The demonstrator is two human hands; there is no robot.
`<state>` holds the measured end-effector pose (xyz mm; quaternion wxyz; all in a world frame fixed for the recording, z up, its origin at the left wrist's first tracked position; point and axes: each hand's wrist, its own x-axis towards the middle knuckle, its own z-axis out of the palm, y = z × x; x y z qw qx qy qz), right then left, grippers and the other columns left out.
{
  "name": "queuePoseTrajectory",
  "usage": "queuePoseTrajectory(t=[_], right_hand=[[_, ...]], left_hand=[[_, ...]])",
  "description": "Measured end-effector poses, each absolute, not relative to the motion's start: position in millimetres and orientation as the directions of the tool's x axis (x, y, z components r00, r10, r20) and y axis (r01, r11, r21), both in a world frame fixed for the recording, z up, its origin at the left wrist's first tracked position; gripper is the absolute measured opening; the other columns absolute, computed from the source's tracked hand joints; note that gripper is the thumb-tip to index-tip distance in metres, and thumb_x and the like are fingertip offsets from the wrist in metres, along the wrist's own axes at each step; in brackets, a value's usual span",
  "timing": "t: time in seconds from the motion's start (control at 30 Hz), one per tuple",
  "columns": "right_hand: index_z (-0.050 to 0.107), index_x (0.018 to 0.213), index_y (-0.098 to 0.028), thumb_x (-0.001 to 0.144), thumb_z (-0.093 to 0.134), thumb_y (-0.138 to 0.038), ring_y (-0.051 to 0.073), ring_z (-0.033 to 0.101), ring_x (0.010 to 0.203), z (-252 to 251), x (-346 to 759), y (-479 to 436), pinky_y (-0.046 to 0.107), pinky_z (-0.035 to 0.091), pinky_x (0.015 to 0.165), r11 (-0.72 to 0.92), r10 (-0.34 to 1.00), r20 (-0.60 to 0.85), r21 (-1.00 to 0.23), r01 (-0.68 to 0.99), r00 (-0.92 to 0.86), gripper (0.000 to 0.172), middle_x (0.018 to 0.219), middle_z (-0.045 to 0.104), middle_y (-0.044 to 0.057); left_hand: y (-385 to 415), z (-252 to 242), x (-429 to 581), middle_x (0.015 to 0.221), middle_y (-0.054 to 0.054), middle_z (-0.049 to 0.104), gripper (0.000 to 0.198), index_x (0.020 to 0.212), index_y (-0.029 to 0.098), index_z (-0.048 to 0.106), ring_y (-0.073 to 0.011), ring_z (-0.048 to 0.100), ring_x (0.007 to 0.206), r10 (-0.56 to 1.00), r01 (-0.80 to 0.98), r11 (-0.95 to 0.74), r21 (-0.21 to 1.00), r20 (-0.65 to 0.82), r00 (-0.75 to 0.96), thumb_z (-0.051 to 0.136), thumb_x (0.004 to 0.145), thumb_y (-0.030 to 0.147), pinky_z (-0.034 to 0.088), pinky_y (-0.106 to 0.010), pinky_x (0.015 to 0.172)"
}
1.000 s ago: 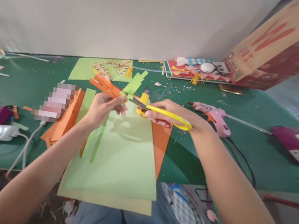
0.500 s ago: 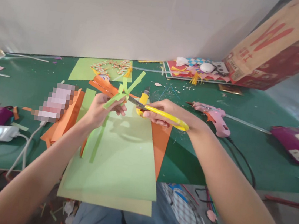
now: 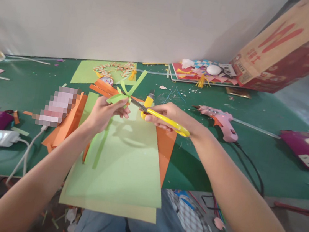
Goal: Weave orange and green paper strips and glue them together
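Between the thumb and fingers of my left hand (image 3: 105,112) are woven green and orange paper strips (image 3: 121,96). The green ends stick up and to the left, while orange strips (image 3: 105,88) lie behind them. My right hand (image 3: 166,116) is wrapped round yellow-handled scissors (image 3: 168,122), whose blades (image 3: 136,103) point left and reach the strips; their tips are hidden in the paper. Beneath both hands lie light green paper sheets (image 3: 124,165) over an orange sheet (image 3: 166,145). A yellow utility knife (image 3: 149,99) rests just beyond the scissors.
To the right lies a pink glue gun (image 3: 219,122) with its cord, beside a purple power strip (image 3: 306,150). Folded orange paper (image 3: 67,126) and a blurred-out phone-like object (image 3: 60,106) are at left. A beaded string (image 3: 115,69) and a paper bag (image 3: 286,46) stand farther back.
My left hand and the paper strips have shifted slightly left and tilted. My right hand has moved the scissors a little left with them; the scissor handles look closer together.
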<state>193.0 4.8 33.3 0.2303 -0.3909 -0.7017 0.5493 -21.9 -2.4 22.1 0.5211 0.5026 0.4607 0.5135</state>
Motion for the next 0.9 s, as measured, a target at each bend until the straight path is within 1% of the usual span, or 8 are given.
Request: queuePoseTrajectory(t=[0.13,0.3,0.37,0.47,0.57,0.67,0.8,0.9], right_hand=[[0.066,0.086,-0.014,0.074,0.069,-0.05,0.003,0.033,0.041,34.1,190.8,4.1,0.019,0.026,0.036,0.085,0.811,-0.121,-0.943,0.321,-0.572,0.038,0.051,0.037,-0.008],[0.067,0.082,-0.015,0.069,0.074,-0.047,0.004,0.035,0.042,31.9,188.9,7.7,0.021,0.026,0.04,0.088,0.817,-0.123,-0.939,0.332,-0.563,0.036,0.05,0.038,-0.008],[0.067,0.082,-0.015,0.068,0.074,-0.048,0.004,0.035,0.042,30.6,188.4,8.7,0.022,0.027,0.041,0.089,0.825,-0.123,-0.935,0.343,-0.551,0.037,0.051,0.041,-0.008],[0.065,0.089,-0.016,0.066,0.074,-0.053,0.004,0.034,0.042,27.4,187.9,10.5,0.022,0.026,0.04,0.074,0.867,-0.102,-0.941,0.329,-0.487,0.044,0.056,0.047,-0.006],[0.06,0.097,-0.018,0.07,0.069,-0.059,0.004,0.03,0.041,23.3,187.7,12.8,0.022,0.023,0.038,0.044,0.899,-0.061,-0.973,0.228,-0.433,0.05,0.056,0.043,-0.008],[0.054,0.102,-0.023,0.075,0.06,-0.066,0.005,0.032,0.042,21.2,188.3,14.1,0.021,0.024,0.037,-0.005,0.906,-0.025,-0.999,0.049,-0.422,0.051,0.06,0.04,-0.008],[0.05,0.103,-0.027,0.077,0.055,-0.067,0.008,0.036,0.045,22.3,190.7,14.7,0.023,0.034,0.04,-0.076,0.886,-0.027,-0.993,-0.087,-0.462,0.047,0.067,0.045,-0.005],[0.05,0.094,-0.025,0.076,0.058,-0.065,0.009,0.04,0.046,21.9,190.4,15.9,0.025,0.038,0.042,-0.052,0.883,0.014,-0.99,-0.128,-0.469,0.045,0.069,0.051,-0.003]], left_hand=[[-2.7,22.5,-22.3,0.056,-0.003,0.065,0.029,0.06,0.015,0.064,-0.012,0.059,0.047,0.999,-0.068,-0.025,0.997,0.028,0.033,0.08,0.057,0.04,0.048,-0.025,0.05],[-2.1,19.3,-22.5,0.059,-0.005,0.067,0.032,0.06,0.015,0.064,-0.0134,0.061,0.05,0.997,-0.021,-0.032,0.999,0.033,0.063,0.077,0.062,0.044,0.049,-0.026,0.052],[-2.1,19.0,-21.7,0.06,-0.005,0.067,0.032,0.061,0.014,0.064,-0.0136,0.062,0.049,0.997,-0.02,-0.045,0.999,0.046,0.069,0.076,0.063,0.044,0.049,-0.026,0.052],[-2.3,20.8,-21.1,0.06,-0.004,0.068,0.032,0.063,0.014,0.064,-0.0127,0.062,0.049,0.996,-0.039,-0.072,0.997,0.074,0.055,0.076,0.064,0.043,0.049,-0.025,0.052],[-2.1,22.2,-21.7,0.061,-0.004,0.068,0.031,0.062,0.014,0.065,-0.0123,0.062,0.05,0.995,-0.031,-0.079,0.996,0.08,0.051,0.077,0.063,0.043,0.049,-0.024,0.052],[-1.4,21.3,-22.6,0.062,-0.004,0.068,0.029,0.065,0.014,0.066,-0.0134,0.063,0.052,0.993,0.008,-0.09,0.996,0.089,0.082,0.077,0.063,0.041,0.05,-0.025,0.054],[-1.4,20.5,-22.5,0.061,-0.005,0.067,0.03,0.065,0.014,0.065,-0.0133,0.062,0.053,0.983,0.086,-0.129,0.988,0.116,0.14,0.076,0.066,0.041,0.05,-0.025,0.054],[-2.8,21.5,-21.7,0.063,-0.004,0.067,0.028,0.069,0.015,0.063,-0.0132,0.062,0.055,0.976,0.141,-0.154,0.978,0.129,0.173,0.075,0.067,0.04,0.049,-0.025,0.054]])
